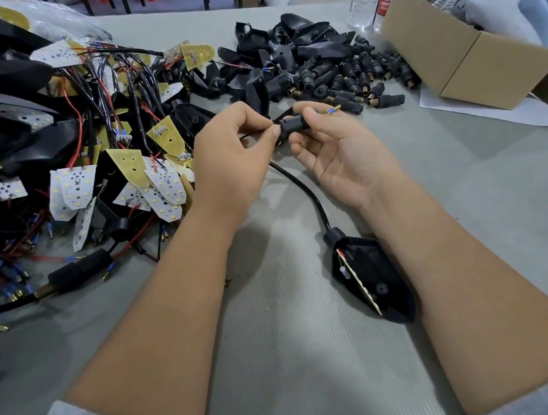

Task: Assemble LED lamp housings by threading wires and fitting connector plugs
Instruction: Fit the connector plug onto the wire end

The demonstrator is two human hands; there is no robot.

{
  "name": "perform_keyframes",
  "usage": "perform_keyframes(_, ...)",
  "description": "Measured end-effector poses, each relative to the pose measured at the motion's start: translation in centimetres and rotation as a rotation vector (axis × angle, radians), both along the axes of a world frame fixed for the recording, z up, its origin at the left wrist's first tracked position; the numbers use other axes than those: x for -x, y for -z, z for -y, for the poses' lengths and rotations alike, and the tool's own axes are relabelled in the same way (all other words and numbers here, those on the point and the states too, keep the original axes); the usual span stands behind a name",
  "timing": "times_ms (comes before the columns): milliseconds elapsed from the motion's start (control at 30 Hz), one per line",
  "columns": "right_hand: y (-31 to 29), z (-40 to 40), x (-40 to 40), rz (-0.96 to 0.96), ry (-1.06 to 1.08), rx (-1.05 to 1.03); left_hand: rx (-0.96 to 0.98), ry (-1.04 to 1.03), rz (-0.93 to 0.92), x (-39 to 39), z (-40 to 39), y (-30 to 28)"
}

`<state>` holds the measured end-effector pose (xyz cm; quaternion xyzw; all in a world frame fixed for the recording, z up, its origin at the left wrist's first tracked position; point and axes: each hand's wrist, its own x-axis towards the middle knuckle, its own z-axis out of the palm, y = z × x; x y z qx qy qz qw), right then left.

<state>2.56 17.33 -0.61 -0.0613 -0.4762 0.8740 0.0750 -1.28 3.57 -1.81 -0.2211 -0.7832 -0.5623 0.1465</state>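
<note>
Head view: above the worktop (284,361), the left hand (234,150) pinches the cable (301,186) while the right hand (331,152) grips the plug (293,124); the thin wires (331,110) poking out could snag or slip back if tugged.

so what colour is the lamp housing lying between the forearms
Black: the lamp housing shows best in the head view, with a yellowish board edge inside.

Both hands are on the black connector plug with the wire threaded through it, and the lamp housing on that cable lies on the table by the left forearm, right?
Not quite: the head view shows the lamp housing lying by the right forearm, not the left. The rest holds: left hand and right hand are on the connector plug.
</note>
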Motion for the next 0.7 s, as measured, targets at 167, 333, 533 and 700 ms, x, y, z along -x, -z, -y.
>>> perform_keyframes(167,0.00,-0.21,-0.08,0.006,0.002,0.011,0.042,0.027,-0.037,-0.09,0.07,-0.15)
perform_keyframes(333,0.13,-0.18,0.12,0.002,0.051,0.068,-0.048,0.052,0.029,0.12,0.10,-0.09)
perform_keyframes(533,0.43,-0.19,0.49,0.001,0.124,0.052,-0.079,0.065,0.028,0.22,0.16,-0.09)
perform_keyframes(700,0.52,-0.15,0.56,-0.010,0.123,-0.002,-0.037,0.075,0.012,0.28,0.20,0.07)
